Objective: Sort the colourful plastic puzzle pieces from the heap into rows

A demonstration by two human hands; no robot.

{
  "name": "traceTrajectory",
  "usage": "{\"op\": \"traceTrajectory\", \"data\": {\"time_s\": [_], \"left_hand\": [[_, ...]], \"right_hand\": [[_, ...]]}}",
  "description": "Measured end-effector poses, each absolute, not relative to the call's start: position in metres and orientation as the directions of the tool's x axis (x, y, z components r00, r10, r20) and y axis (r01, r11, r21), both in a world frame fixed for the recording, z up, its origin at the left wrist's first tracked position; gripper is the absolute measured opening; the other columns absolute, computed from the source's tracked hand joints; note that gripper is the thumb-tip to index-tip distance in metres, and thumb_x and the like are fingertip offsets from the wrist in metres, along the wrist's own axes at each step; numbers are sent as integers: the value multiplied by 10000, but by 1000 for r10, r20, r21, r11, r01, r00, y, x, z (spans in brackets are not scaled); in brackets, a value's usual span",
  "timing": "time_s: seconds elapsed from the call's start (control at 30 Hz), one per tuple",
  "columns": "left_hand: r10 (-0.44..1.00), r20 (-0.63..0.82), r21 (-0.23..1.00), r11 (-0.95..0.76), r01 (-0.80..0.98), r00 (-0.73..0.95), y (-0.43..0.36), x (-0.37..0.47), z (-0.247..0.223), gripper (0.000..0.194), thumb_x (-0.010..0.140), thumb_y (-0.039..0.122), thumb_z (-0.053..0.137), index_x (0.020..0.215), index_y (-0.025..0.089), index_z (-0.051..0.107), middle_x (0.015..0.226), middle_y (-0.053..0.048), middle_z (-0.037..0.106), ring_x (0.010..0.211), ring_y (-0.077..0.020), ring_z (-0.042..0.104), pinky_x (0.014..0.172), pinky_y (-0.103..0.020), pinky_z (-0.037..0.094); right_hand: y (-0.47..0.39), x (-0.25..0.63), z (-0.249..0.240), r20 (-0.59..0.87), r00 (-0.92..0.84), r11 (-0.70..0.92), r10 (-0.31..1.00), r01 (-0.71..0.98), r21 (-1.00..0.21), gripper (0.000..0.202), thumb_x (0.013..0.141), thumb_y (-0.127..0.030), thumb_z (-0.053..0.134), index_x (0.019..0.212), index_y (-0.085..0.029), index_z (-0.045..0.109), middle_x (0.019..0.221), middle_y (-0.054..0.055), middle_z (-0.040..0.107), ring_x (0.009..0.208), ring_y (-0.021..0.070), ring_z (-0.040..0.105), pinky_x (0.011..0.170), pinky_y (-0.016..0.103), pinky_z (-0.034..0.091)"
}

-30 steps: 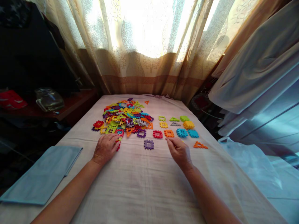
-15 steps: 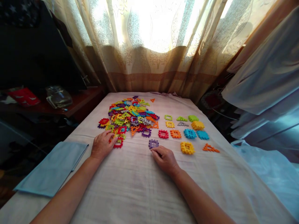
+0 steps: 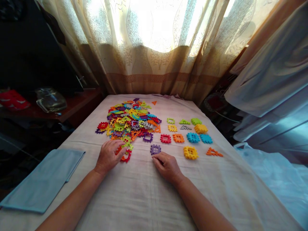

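Note:
Beside the near edge of a mixed pile of colourful plastic lattice pieces (image 3: 125,117), my left hand (image 3: 109,156) rests with thumb and fingers apart over several pieces. A red square (image 3: 128,156) shows by its thumb, and green pieces lie just beyond the fingers. My right hand (image 3: 167,165) is closed, its fingertips at the near edge of a purple square (image 3: 155,149) that lies flat on the cloth. Nothing is visible inside its curled fingers. Past it lie a second purple square (image 3: 147,137), a red square (image 3: 166,138) and an orange square (image 3: 178,138).
Blue squares (image 3: 193,137), yellow squares (image 3: 191,152), green pieces (image 3: 196,121) and an orange triangle (image 3: 214,152) lie at the right. A folded blue cloth (image 3: 45,179) is at the left edge. A glass jar (image 3: 51,100) stands on a side table.
My left hand has moved a little toward me, and red and green pieces beneath it have shifted nearer, away from the pile. My right hand stays by the purple square. The view has shifted slightly.

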State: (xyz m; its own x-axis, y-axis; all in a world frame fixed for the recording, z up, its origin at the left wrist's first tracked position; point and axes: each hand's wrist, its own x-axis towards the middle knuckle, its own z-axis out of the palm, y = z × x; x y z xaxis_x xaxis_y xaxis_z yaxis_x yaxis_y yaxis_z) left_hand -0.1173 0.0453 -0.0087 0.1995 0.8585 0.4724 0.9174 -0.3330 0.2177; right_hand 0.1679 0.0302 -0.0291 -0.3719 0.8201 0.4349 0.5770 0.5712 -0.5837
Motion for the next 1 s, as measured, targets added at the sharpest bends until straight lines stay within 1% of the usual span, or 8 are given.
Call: {"op": "traceTrajectory", "data": {"time_s": [0.1, 0.2, 0.3, 0.4, 0.5, 0.63, 0.9, 1.0], "left_hand": [[875, 479, 182, -176, 967, 69, 62, -134, -7, 313, 895, 397, 480, 1064, 208, 663, 1144, -89, 681, 1098, -256, 602, 955, -399, 436], [921, 385, 147, -2, 989, -55, 77, -148, -8, 406, 864, 370, 518, 1202, 162, 607, 1233, -130, 638, 1122, -282, 588, 950, -406, 442], [950, 302, 145, 36, 989, -79, 83, -151, -8, 442, 870, 396, 519, 1247, 176, 592, 1199, -116, 652, 1074, -276, 608, 913, -394, 459], [948, 313, 107, 31, 994, -63, 84, -144, -6, 414, 868, 426, 528, 1213, 221, 631, 1108, -100, 662, 1003, -281, 618, 857, -400, 470], [929, 369, 49, 13, 999, -30, 82, -134, -4, 355, 862, 412, 545, 1144, 234, 669, 1040, -98, 654, 965, -288, 608, 829, -407, 464], [888, 460, 21, -36, 999, 22, 83, -130, -8, 259, 854, 364, 569, 1040, 224, 683, 1147, -110, 630, 1041, -303, 578, 859, -428, 449], [739, 666, 211, -323, 923, 106, 80, -136, -15, 229, 920, 392, 494, 944, 205, 623, 1035, -82, 691, 981, -229, 634, 887, -380, 495], [680, 715, 209, -430, 878, 163, 67, -116, -10, 202, 933, 366, 502, 975, 216, 631, 963, -51, 707, 927, -188, 657, 865, -325, 513]], "right_hand": [[31, 168, -29, 431, -366, 564, 825, 572, -595, 201, 880, -178, 512, 858, -203, 711, 782, 39, 703, 731, 162, 657, 685, 257, 496], [31, 168, -29, 425, -359, 556, 831, 567, -608, 197, 877, -176, 516, 861, -205, 710, 789, 38, 707, 740, 160, 660, 693, 255, 496], [31, 168, -28, 425, -356, 554, 832, 564, -613, 199, 878, -173, 515, 860, -198, 712, 780, 39, 704, 729, 160, 659, 684, 254, 494], [32, 168, -28, 430, -349, 554, 832, 556, -619, 197, 875, -172, 518, 859, -190, 714, 776, 43, 705, 727, 161, 658, 683, 254, 496], [32, 168, -28, 430, -339, 547, 837, 552, -629, 197, 875, -176, 518, 862, -192, 714, 778, 42, 708, 727, 159, 659, 683, 254, 498], [32, 168, -27, 420, -342, 542, 840, 555, -631, 199, 878, -182, 517, 860, -200, 715, 771, 39, 706, 721, 158, 658, 677, 255, 499], [34, 169, -26, 409, -340, 531, 847, 540, -653, 191, 871, -180, 529, 859, -206, 718, 779, 38, 712, 736, 159, 661, 688, 257, 503], [34, 168, -27, 411, -338, 532, 847, 545, -648, 190, 869, -179, 529, 863, -209, 717, 781, 37, 714, 735, 158, 661, 688, 257, 503]]}}
